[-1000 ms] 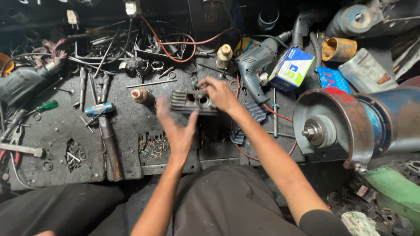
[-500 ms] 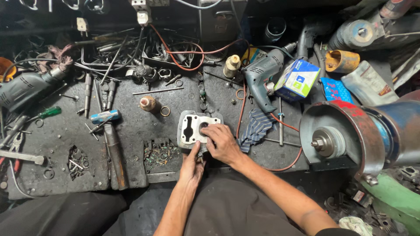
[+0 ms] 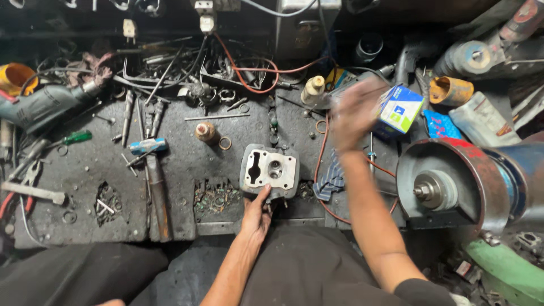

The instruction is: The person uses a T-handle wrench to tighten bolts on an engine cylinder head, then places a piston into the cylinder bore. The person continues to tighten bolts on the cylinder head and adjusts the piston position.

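A grey metal engine cylinder head [image 3: 270, 171] lies flat on the dark workbench [image 3: 181, 164], its pale face with openings turned up. My left hand [image 3: 256, 212] grips its near edge, thumb on top. My right hand [image 3: 352, 113] is raised and blurred over the bench's right part, above an electric drill and beside a small blue and white box [image 3: 400, 109]. It holds nothing that I can make out.
A hammer [image 3: 152, 181] lies left of the cylinder head. A bench grinder [image 3: 453, 190] stands at the right. A power drill [image 3: 45, 105] sits far left among wrenches, wires, washers and a green screwdriver [image 3: 72, 137]. A small bottle [image 3: 312, 89] stands near the back.
The cylinder head was set down face up near the bench's front edge. My right hand has left it and swung up and right toward the box. My left hand stays on its near edge.
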`<control>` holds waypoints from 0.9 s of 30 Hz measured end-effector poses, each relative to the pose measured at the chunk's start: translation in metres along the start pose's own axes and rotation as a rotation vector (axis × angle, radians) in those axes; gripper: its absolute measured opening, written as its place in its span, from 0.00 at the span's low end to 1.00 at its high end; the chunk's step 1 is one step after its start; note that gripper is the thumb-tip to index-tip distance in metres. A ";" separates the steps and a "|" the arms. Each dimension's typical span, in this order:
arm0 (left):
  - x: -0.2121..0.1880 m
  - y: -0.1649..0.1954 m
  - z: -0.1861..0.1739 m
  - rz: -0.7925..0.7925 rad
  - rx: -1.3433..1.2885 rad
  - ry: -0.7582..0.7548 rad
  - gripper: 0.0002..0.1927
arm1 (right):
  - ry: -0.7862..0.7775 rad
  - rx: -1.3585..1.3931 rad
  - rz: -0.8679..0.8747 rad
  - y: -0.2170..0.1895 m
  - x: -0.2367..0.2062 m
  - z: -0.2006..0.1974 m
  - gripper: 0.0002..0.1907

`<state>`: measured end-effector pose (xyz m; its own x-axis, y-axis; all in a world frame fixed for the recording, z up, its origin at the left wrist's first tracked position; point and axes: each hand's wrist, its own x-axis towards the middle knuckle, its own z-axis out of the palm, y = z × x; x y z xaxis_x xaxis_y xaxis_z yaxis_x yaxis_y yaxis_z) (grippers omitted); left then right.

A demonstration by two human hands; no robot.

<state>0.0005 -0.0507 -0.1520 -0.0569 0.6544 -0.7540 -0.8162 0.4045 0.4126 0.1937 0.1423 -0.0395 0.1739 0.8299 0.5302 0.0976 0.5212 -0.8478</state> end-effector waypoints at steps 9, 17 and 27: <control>0.028 0.076 -0.022 0.186 0.859 -0.229 0.56 | -0.249 -0.136 0.480 0.024 -0.015 -0.072 0.12; 0.062 0.120 0.036 0.685 1.514 -0.054 0.26 | -0.297 -0.596 0.320 0.064 -0.057 -0.028 0.07; 0.058 0.090 0.024 1.032 1.098 -0.015 0.22 | -0.169 -0.570 0.288 0.031 -0.062 -0.026 0.19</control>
<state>-0.0626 0.0392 -0.1468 -0.3095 0.9456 0.0999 0.4014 0.0347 0.9152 0.2114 0.1016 -0.0994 0.1194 0.9644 0.2362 0.5819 0.1248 -0.8036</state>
